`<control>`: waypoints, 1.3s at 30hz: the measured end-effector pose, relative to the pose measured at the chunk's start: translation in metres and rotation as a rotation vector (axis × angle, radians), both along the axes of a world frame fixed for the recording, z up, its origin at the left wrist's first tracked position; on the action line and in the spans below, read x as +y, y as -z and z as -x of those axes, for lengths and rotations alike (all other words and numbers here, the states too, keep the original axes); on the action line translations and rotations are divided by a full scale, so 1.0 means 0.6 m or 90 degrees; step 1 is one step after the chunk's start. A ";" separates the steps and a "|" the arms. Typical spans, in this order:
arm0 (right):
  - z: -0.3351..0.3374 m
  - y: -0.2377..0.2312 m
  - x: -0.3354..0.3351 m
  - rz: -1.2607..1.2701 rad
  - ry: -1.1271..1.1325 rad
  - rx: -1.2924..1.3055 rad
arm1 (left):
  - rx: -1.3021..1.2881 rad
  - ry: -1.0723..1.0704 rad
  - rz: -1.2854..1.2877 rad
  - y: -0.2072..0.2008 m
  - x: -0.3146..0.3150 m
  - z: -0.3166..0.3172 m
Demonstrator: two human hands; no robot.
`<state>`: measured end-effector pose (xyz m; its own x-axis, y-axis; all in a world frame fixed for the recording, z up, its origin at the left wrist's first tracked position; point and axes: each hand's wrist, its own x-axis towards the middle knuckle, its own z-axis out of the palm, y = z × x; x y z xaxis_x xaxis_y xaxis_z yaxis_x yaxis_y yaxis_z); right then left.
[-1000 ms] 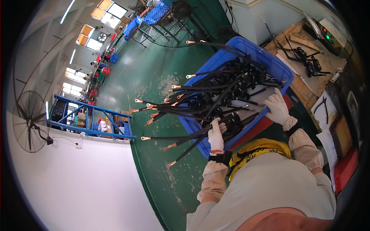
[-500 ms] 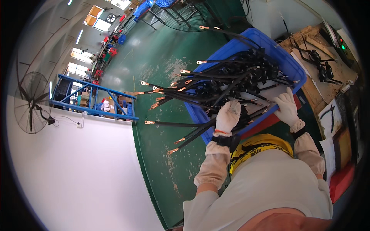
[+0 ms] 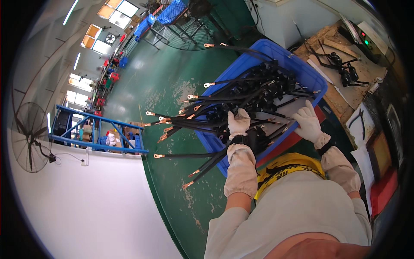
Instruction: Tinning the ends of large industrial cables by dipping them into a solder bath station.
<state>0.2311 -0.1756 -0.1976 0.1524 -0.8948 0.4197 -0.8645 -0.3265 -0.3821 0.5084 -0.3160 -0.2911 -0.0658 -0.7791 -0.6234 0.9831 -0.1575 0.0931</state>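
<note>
A blue plastic bin [image 3: 317,73] holds a heap of black cables [image 3: 233,88] with black molded parts [image 3: 269,90] and copper ring lugs [image 3: 158,156]. Many cable ends stick out over the bin's left side. My left hand [image 3: 238,124], in a white glove, is down among the cables, thumb and fingers curled around a black cable; the heap partly hides the grip. My right hand [image 3: 307,124], also gloved, is at the bin's near right rim with its fingers stretched out, holding nothing.
To the right, a worn wooden bench [image 3: 327,95] bears more black cable pieces [image 3: 345,71], pliers [image 3: 360,123] and a box with lit lamps [image 3: 366,41]. A blue rack [image 3: 99,134] and a white partition [image 3: 86,203] stand left. A large fan [image 3: 30,138] is beyond.
My left hand has moved farther into the heap and its fingers have bent around a cable. My right hand stays at the rim. The whole view has shifted slightly.
</note>
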 end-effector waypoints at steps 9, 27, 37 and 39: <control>0.003 0.001 -0.018 0.014 -0.006 -0.023 | -0.594 0.182 0.393 -0.220 -0.039 0.108; -0.004 0.007 -0.008 0.010 -0.002 -0.010 | -0.445 0.553 0.295 -0.133 -0.013 0.152; -0.009 0.000 -0.002 -0.040 -0.007 -0.036 | -0.302 0.564 0.203 -0.061 -0.145 0.262; -0.024 -0.007 -0.015 -0.029 -0.011 -0.044 | -0.710 0.499 0.523 -0.009 -0.194 0.240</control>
